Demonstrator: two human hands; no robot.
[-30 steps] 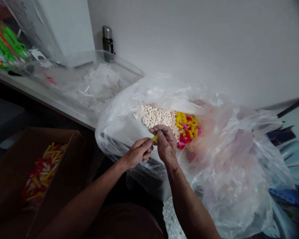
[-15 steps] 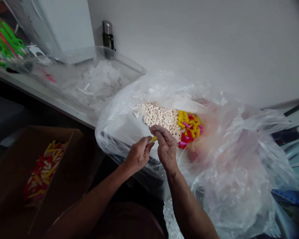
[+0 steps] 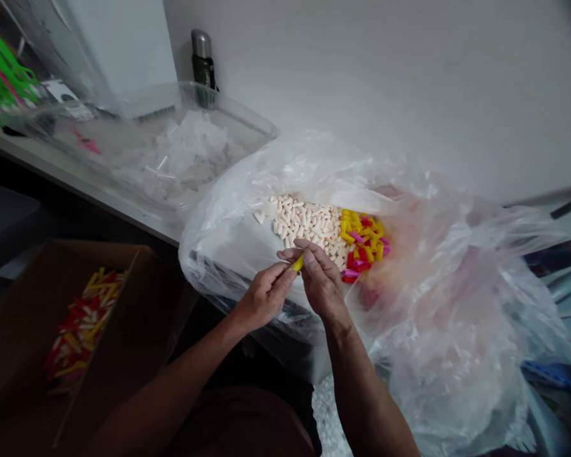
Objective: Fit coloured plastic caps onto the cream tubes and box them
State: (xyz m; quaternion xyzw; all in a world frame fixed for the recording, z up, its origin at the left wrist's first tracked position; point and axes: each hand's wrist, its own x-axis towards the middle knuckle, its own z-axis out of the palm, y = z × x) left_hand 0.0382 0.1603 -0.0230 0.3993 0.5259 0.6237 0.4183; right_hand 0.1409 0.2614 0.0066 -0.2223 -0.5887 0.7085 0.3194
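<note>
My left hand (image 3: 265,293) and my right hand (image 3: 321,279) meet over the front edge of a big clear plastic bag (image 3: 409,266). Both pinch one small yellow plastic piece (image 3: 297,262) between their fingertips. Just beyond the fingers, inside the bag, lies a heap of small white pieces (image 3: 304,222). To its right is a smaller heap of yellow, red and pink pieces (image 3: 364,244). Whether my right hand also holds a white piece is hidden by its fingers.
A brown cardboard box (image 3: 137,298) at lower left holds several red and yellow assembled pieces (image 3: 83,324). A clear plastic tub (image 3: 238,124) with white bits stands on the shelf behind, a dark flask (image 3: 202,60) against the wall. Green items (image 3: 2,73) lie far left.
The hands have stayed at the bag's front edge, still pinching the yellow piece. My right hand's fingers turned a little and the view shifted slightly.
</note>
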